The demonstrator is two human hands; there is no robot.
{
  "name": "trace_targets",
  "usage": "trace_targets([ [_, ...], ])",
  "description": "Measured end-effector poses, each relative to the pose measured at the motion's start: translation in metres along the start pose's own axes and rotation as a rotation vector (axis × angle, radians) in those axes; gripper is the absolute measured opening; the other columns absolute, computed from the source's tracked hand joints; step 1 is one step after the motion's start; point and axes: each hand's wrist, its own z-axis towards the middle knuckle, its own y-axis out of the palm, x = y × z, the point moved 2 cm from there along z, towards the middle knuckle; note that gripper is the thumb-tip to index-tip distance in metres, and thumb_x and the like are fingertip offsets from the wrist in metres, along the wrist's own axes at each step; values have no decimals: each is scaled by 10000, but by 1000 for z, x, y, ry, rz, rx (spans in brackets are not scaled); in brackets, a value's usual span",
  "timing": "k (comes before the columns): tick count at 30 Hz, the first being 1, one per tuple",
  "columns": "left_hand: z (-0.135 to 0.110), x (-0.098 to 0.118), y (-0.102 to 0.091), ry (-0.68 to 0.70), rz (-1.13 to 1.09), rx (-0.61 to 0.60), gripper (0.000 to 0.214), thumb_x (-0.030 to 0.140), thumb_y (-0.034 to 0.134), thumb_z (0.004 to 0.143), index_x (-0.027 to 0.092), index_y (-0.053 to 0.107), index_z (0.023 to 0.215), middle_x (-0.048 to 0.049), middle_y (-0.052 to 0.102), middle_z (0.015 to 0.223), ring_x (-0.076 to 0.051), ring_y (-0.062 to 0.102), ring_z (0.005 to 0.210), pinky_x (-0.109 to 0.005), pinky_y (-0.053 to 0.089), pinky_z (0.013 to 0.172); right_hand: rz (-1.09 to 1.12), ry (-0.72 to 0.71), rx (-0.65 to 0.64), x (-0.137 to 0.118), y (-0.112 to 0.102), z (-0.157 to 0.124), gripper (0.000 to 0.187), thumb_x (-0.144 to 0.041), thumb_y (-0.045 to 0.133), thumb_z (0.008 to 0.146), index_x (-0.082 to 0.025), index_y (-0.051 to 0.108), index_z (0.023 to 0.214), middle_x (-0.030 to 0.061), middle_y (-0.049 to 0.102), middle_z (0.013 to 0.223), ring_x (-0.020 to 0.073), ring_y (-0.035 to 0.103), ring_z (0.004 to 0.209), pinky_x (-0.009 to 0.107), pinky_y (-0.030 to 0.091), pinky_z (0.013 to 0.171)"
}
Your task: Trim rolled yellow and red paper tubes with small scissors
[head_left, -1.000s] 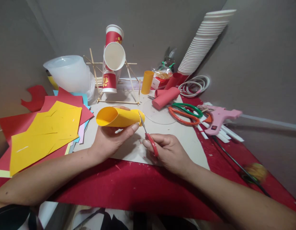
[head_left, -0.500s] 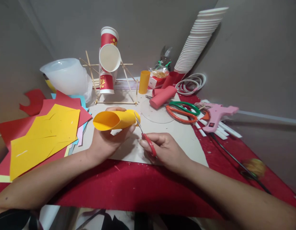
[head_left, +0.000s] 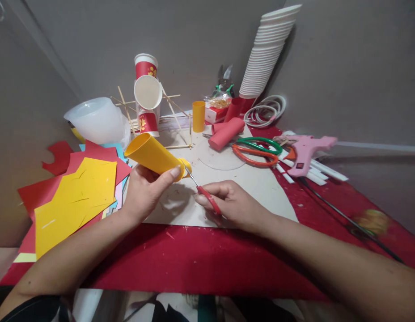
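My left hand (head_left: 145, 188) is closed around a yellow paper tube (head_left: 152, 154), tilted with its open upper end toward the left. At the tube's lower right end a yellow paper flap (head_left: 186, 166) sticks out past its rim. My right hand (head_left: 229, 201) grips small scissors (head_left: 209, 199) by their red handles. Their metal blades meet the yellow paper at that flap; whether they are parted is too small to tell. Both hands are above a pale cardboard sheet (head_left: 261, 201) on the red tablecloth (head_left: 194, 264).
Yellow and red paper sheets (head_left: 83, 188) lie at the left. Behind are a stick frame with paper cups (head_left: 147, 91), a yellow tube (head_left: 198, 117) and red tubes (head_left: 227, 134). Larger scissors (head_left: 257, 154), a pink glue gun (head_left: 306, 152) and a cup stack (head_left: 271, 49) stand or lie right.
The yellow tube has turned, its open end rising and its other end dipping toward the scissors. My left thumb now presses on the tube's near side. The camera view has shifted slightly.
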Motion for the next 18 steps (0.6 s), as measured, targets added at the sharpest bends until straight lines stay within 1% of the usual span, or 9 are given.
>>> trace_targets([
  [2,-2,2,1,26,21,28,229,336,799,735,160,715,855,-50,740,842,-149,674,750,-231,559,654,-8,-18,-21,-2,-1,1,507,-561,669,805,-198,410,563,-71,401,420,59,347,388,210,230,409],
  [6,-3,2,2,138,65,60,282,276,820,701,168,700,933,-56,745,924,-160,693,843,-256,574,764,4,30,-116,-3,-2,1,516,-605,616,825,-196,442,562,-45,468,411,74,388,383,222,281,422],
  [8,2,-1,-2,154,89,90,261,304,809,714,161,705,905,-63,742,910,-161,690,822,-257,570,735,5,46,-142,-4,-3,0,510,-617,615,818,-196,458,577,-34,496,421,82,414,387,224,294,425],
  [11,12,-9,-12,114,80,175,259,364,797,724,150,700,832,-50,712,803,-142,657,709,-242,547,625,4,49,-164,-5,-4,1,503,-623,619,808,-197,469,586,-29,502,430,87,433,393,224,303,425],
  [13,19,-14,-17,71,26,198,260,374,788,729,154,688,822,-33,682,759,-127,628,655,-236,536,580,6,43,-157,-5,-4,1,507,-625,619,803,-200,460,578,-33,489,426,83,423,387,223,294,418],
  [16,23,-20,-18,-8,-63,185,287,387,774,730,160,662,864,-34,661,786,-124,618,647,-242,552,574,8,27,-88,-5,-5,2,517,-627,635,782,-202,443,561,-45,465,425,72,388,374,221,274,404],
  [18,23,-23,-18,-68,-87,193,335,416,770,721,158,644,896,-50,655,830,-130,625,663,-242,562,569,2,-12,-51,-6,-5,1,517,-608,652,775,-200,434,545,-58,426,423,64,365,374,217,258,397],
])
